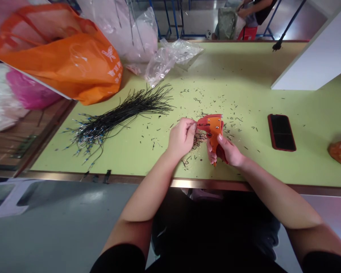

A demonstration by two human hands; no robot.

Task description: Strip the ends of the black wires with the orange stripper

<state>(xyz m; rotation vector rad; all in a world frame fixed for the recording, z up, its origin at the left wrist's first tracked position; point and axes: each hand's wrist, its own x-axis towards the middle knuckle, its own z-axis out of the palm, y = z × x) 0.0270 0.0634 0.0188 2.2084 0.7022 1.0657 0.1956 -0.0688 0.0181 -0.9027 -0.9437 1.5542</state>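
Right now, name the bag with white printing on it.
The orange plastic bag at the table's left corner: white print shows on its side, while the clear bag and the pink bag show none.

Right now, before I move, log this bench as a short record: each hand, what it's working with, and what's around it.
Right hand: grasping a red-and-orange wire stripper
Left hand: fingertips pinched at the stripper's front; anything held too small to tell
Work surface: green table
Near hands: short black wire scraps
Bundle: black wires, blue-tipped ends
Also: phone in red case; orange plastic bag; clear plastic bag
Background: co-worker
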